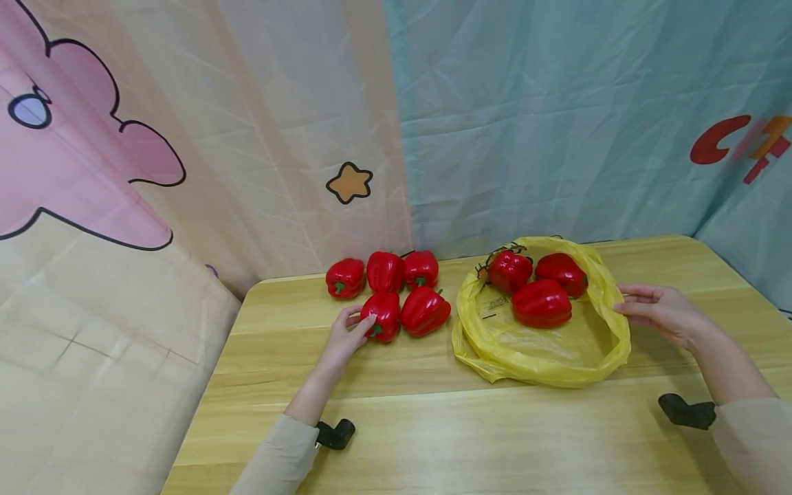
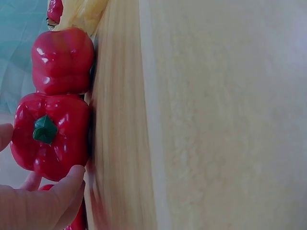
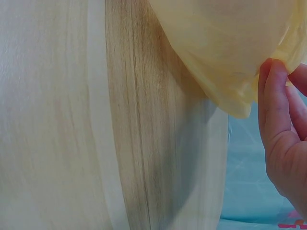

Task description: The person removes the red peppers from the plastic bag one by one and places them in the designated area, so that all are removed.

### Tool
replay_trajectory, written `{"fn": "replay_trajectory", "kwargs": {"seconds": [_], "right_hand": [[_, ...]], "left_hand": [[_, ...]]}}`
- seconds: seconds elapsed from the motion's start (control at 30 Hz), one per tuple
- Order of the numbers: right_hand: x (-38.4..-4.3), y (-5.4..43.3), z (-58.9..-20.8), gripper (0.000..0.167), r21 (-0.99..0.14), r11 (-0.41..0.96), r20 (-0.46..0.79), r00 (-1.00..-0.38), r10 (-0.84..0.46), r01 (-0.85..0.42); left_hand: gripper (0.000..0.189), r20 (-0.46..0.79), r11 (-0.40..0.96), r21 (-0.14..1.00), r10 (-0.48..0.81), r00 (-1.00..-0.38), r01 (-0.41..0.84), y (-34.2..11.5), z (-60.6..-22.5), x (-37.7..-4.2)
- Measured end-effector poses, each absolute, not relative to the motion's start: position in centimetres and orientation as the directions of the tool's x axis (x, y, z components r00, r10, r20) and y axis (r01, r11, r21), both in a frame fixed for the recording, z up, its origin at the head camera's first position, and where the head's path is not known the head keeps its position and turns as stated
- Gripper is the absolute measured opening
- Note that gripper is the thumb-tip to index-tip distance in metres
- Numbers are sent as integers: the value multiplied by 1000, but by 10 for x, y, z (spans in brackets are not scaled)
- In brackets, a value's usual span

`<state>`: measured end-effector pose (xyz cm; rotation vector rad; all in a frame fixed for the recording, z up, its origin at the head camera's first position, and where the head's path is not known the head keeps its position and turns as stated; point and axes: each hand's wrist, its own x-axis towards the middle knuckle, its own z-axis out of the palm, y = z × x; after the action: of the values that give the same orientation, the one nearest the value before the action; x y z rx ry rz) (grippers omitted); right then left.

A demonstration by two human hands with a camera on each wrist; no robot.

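Note:
My left hand (image 1: 348, 337) has its thumb and fingers around a red bell pepper (image 1: 382, 317), the near left one of a cluster on the table. In the left wrist view, that bell pepper (image 2: 67, 148) shows its green stem, with fingertips at its lower side. Another red bell pepper (image 1: 425, 311) lies just right of it. On the right, a yellow plastic bag (image 1: 538, 371) stands with its mouth spread wide and three red bell peppers inside, one of them a bell pepper (image 1: 542, 303) at the front. My right hand (image 1: 667, 315) pinches the bag's right rim.
Behind the held one sit three more red bell peppers, the middle bell pepper (image 1: 385, 271) among them, near the back edge of the wooden table (image 1: 408, 440). A printed curtain (image 1: 297, 137) hangs directly behind. Black wrist mounts, such as the left mount (image 1: 336, 434), stick out from both wrists.

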<state>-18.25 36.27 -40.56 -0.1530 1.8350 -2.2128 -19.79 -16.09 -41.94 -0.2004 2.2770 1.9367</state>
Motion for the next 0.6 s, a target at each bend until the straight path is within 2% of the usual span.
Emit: {"fn": "replay_trajectory", "kwargs": {"seconds": [0.4, 0.6], "right_hand": [[-182, 362, -405, 34, -978, -160, -91, -962, -256, 135], [-184, 361, -405, 36, -975, -172, -92, -962, -256, 139]], "left_hand": [[49, -137, 150, 979, -40, -990, -141, -169, -403, -198], [46, -74, 167, 983, -18, -997, -76, -170, -390, -201]]}}
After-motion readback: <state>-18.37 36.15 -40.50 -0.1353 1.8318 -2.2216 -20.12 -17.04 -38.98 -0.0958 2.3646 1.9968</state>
